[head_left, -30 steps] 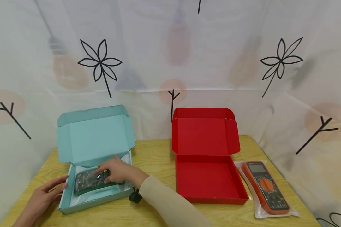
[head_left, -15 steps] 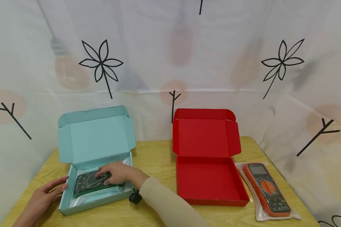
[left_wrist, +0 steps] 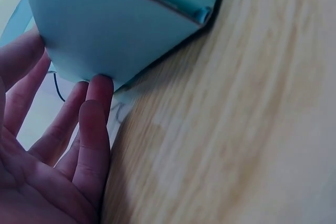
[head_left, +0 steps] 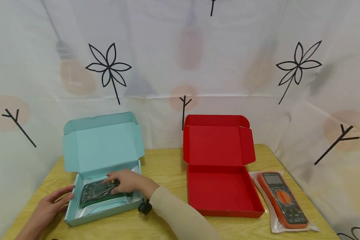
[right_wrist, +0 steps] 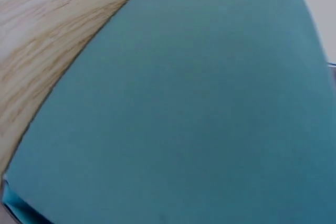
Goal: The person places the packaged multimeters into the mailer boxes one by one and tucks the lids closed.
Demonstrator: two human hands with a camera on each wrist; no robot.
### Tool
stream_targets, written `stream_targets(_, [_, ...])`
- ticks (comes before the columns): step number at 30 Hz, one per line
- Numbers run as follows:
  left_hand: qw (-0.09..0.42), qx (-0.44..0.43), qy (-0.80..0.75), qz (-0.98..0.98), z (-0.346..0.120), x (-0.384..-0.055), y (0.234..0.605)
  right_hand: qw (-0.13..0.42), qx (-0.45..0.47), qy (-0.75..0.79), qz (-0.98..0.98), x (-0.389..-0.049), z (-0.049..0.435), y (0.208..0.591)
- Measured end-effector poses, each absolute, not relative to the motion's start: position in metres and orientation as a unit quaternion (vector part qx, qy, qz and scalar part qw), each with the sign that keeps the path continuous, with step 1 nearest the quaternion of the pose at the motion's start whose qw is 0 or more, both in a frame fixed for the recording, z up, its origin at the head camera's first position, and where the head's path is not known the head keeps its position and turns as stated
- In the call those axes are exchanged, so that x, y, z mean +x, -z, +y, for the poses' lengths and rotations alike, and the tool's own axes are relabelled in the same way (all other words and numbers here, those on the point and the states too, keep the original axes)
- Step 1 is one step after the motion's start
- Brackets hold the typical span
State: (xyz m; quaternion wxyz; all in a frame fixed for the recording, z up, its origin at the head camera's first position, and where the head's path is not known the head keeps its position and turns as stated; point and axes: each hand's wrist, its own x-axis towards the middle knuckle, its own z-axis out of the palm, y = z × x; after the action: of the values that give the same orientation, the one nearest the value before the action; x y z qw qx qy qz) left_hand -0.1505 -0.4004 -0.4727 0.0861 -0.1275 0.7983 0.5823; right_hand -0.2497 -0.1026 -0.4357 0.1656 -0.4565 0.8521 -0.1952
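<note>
A dark multimeter [head_left: 93,192] with a green edge lies in clear plastic wrapping inside a light teal cardboard box [head_left: 103,211], whose lid stands up. My right hand [head_left: 124,181] reaches over the box's right wall, its fingers resting on the meter's right part. Its far fingers are hidden in the head view. The right wrist view is filled by the box's teal outer wall [right_wrist: 178,103]. My left hand [head_left: 49,206] touches the box's left wall from outside. In the left wrist view, the fingertips [left_wrist: 100,85] lie against that wall with the fingers mostly extended.
Right of centre on the wooden table [head_left: 160,163] stands a red box [head_left: 222,190] with its lid up. Beside it lies an orange multimeter [head_left: 283,200] in a clear bag. A patterned white cloth [head_left: 228,83] hangs behind the table.
The view has shifted slightly. My right hand has stayed over the dark multimeter with only slight finger movement. My left hand keeps its place on the box's wall.
</note>
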Motion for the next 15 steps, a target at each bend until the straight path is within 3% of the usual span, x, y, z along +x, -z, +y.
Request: stream_targets(15, [0.061, -0.109, -0.601, 0.789, -0.397, -0.152, 0.476, 0.154, -0.434, 0.346, 0.817, -0.25, -0.087, 0.419])
